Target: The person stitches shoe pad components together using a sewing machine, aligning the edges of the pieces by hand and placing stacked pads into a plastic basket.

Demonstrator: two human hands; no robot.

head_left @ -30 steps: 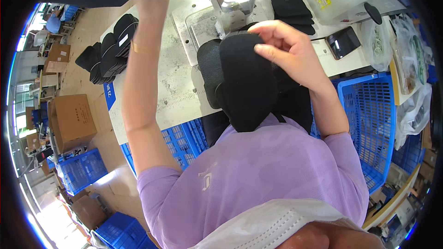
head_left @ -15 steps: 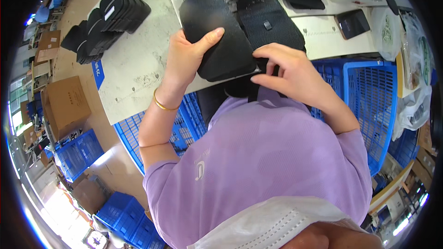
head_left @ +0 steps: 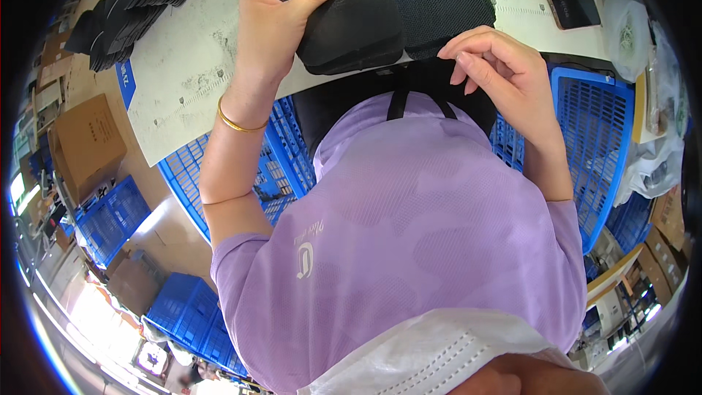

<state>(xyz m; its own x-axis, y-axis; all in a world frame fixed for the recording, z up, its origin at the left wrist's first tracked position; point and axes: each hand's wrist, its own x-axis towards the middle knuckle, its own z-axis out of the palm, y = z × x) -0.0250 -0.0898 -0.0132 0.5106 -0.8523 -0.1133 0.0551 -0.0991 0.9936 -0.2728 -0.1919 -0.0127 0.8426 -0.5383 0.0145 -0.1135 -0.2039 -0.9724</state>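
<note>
My left hand (head_left: 274,33) grips a black flat pad with rounded corners (head_left: 351,29), its thumb on the top face and its fingers hidden beneath. At the near edge the pad looks several layers thick. Beside it on the right, and partly under it, lies a black mesh fabric piece (head_left: 468,7) with a small grey tag. My right hand (head_left: 504,77) hovers at the near right corner of the mesh piece, fingers loosely bent and apart. Nothing shows between them, and I cannot tell whether a fingertip touches the mesh.
Stacks of black pads (head_left: 121,18) stand at the table's left. A dark phone (head_left: 574,7) lies at the right on the white table (head_left: 183,66). Blue crates (head_left: 596,139) stand below the table edge on both sides. Plastic bags (head_left: 629,36) hang at the far right.
The pad and mesh piece now sit higher in the picture, as do the table and stacks. My right hand has come away from the pad's near edge toward the right.
</note>
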